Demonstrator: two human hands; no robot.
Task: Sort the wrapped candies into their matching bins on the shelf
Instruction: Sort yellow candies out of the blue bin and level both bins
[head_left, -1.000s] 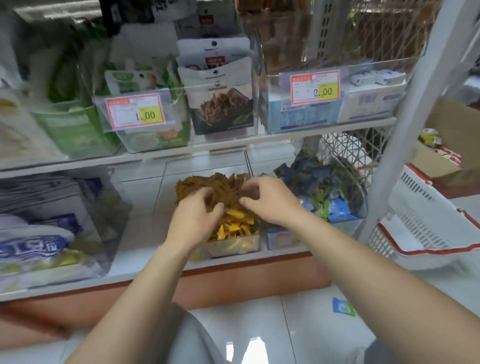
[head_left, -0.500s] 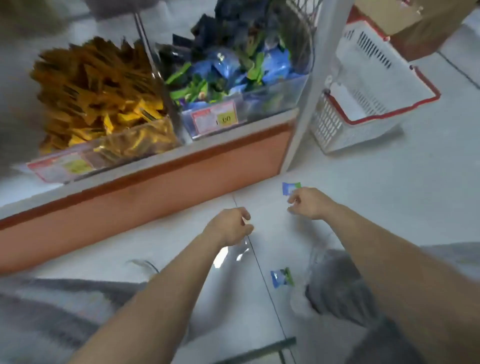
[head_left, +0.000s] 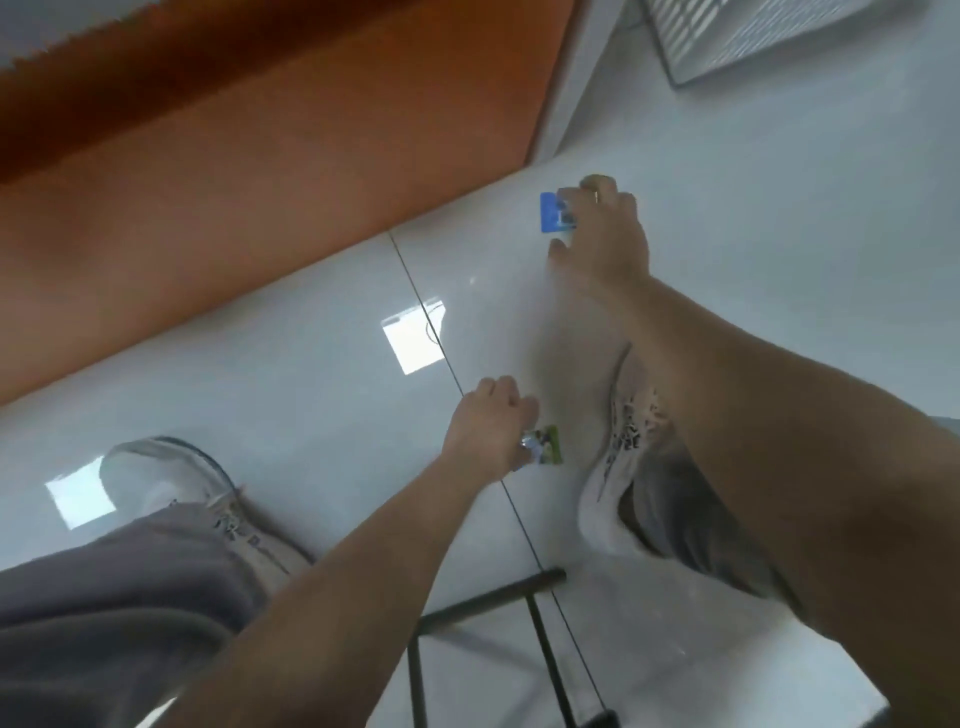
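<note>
Right hand (head_left: 608, 234) pinches a blue wrapped candy (head_left: 551, 213) on the floor (head_left: 260, 415) by the shelf base (head_left: 260, 182). Left hand (head_left: 488, 431), fingers curled, grips a green wrapped candy (head_left: 548, 446). Both look like strays gathered for sorting.

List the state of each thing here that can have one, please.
blue candy: pinched by fingers of the right hand, at floor level.
green candy: pinched by fingers of the left hand, at floor level.
white basket: on the floor, untouched.

left grip (head_left: 488, 431) lowered, now pinching green candy (head_left: 548, 446); view tipped downward
</note>
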